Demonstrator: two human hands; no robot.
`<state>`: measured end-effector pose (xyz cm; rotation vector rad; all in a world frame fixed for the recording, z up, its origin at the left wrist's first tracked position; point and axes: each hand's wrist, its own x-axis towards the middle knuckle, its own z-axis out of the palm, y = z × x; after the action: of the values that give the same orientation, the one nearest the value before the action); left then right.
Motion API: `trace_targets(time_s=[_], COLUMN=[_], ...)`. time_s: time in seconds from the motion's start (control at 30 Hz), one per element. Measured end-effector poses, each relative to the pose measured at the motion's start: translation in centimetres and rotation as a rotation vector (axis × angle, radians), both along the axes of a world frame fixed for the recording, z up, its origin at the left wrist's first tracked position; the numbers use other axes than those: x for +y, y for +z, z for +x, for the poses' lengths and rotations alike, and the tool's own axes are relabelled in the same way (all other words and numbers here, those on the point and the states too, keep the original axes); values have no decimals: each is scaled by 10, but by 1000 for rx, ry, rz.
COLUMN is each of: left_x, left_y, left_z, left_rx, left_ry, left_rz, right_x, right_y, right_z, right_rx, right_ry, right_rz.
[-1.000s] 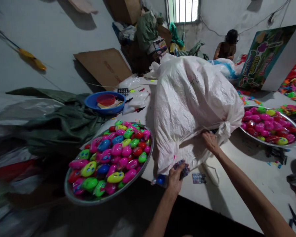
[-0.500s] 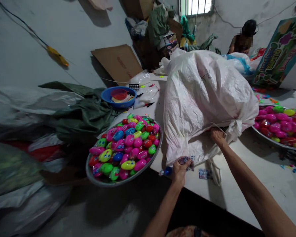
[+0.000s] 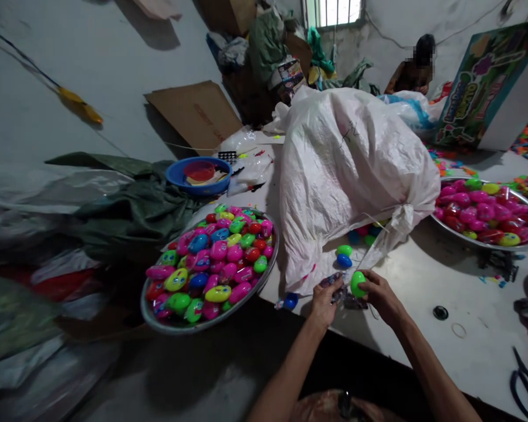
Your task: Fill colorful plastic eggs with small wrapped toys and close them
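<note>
Egg (image 3: 358, 284) at four o'clock, pinched in right hand (image 3: 381, 295), likely by fingertips for its roundness; patterned wrapping (image 3: 338, 281) gripped in left hand (image 3: 323, 303) at five o'clock, seemingly close for easy reach.

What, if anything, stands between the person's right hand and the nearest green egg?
Nothing visible: the right hand holds the green egg directly in its fingers, and the left hand is close beside it.

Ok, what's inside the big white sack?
At the mouth of the white sack, a few coloured eggs show, including a green one. Whatever lies deeper is covered by the sack's sides, so I can't tell.
</note>
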<state>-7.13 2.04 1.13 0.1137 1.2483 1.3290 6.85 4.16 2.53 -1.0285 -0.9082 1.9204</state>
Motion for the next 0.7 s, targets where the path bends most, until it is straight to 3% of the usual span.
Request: trace_targets(time_s=[0.13,0.37,0.53,0.7], left_x=[-2,-8,-8,-6], left_y=[10,10,0,-12], left_z=[15,16,19,19], left_rx=[29,-85,79,272], left_ry=[5,-158,-103,-71], left_rz=[42,62,35,18], right_x=[-3,-6,-15,-19], right_y=[1,-3,-4,-9], right_z=[5,20,25,31], right_rx=[-52,-10,-9,-147], right_ry=[44,-23,20,-104], right_rz=[5,22,9,83])
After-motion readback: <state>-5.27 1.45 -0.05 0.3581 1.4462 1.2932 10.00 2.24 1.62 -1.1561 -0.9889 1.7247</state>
